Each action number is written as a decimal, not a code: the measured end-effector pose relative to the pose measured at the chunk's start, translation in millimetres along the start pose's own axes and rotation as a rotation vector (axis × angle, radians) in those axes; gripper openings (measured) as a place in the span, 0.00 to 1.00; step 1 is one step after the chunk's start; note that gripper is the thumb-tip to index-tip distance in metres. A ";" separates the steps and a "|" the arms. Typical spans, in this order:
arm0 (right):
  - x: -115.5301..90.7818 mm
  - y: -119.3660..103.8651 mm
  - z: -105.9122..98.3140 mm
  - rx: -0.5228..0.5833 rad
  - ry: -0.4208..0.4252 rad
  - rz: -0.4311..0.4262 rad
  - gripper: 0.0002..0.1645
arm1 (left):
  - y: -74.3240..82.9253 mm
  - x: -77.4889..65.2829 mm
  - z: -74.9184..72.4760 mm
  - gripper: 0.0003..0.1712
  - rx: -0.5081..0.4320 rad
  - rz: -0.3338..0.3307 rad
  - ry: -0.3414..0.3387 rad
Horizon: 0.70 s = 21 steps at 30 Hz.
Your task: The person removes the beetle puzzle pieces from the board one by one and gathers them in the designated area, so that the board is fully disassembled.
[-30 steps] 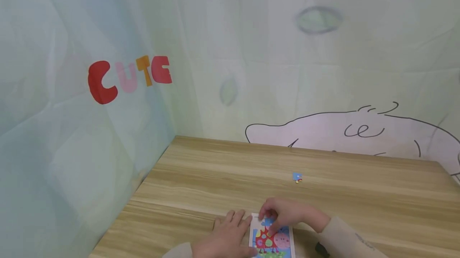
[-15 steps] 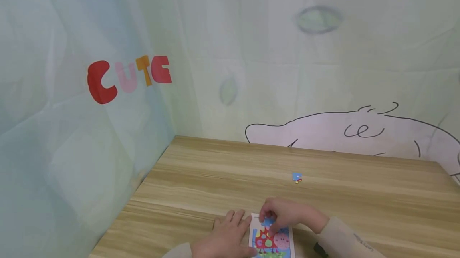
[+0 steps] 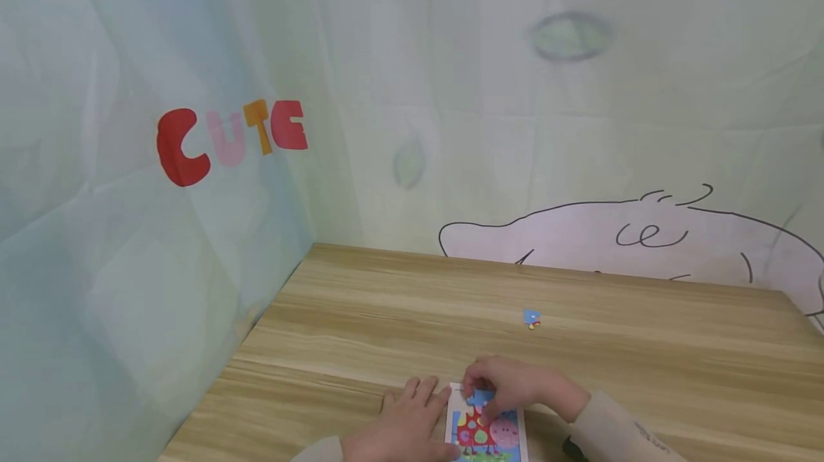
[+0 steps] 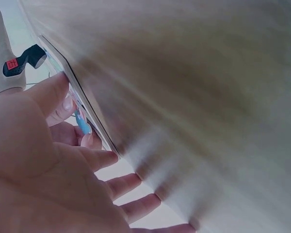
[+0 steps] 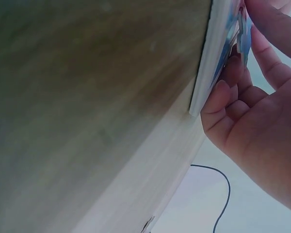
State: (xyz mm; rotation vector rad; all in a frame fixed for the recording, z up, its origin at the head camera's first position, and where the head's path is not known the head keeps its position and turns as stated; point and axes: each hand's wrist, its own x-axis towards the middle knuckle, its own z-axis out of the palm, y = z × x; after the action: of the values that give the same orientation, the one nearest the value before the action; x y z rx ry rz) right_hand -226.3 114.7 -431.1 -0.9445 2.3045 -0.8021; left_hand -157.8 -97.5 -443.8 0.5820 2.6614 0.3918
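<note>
A jigsaw puzzle [image 3: 505, 433] in a white-edged tray, with a pink pig face and a red spotted shape, lies at the table's near side. My right hand [image 3: 508, 383] is over its upper part, pinching a blue puzzle piece [image 3: 479, 397] between thumb and fingers. That puzzle piece [image 5: 246, 41] stands tilted off the tray in the right wrist view. My left hand [image 3: 408, 423] lies on the table beside the tray, fingers spread and thumb against its left edge. In the left wrist view the tray [image 4: 70, 73] appears edge-on.
Farther back on the wooden table [image 3: 386, 312] lies a loose blue puzzle piece [image 3: 531, 319] with a little red and yellow. A printed cloth [image 3: 360, 183] hangs along the left and back edges. A dark wrist device [image 3: 573, 449] shows by the right sleeve.
My right hand has shifted only slightly, and the blue puzzle piece under its fingers shows a little more of its outline. The left hand keeps its place.
</note>
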 end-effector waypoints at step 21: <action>-6.9 9.3 -3.8 0.045 0.052 -0.003 0.13 | -0.9 2.3 2.3 0.49 -0.013 -0.008 -0.010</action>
State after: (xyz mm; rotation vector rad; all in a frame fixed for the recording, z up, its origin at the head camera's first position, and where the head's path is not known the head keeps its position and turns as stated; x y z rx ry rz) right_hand -228.5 126.5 -433.2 -0.9170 2.3202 -0.8860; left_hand -159.1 -96.9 -446.9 0.5677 2.6488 0.4025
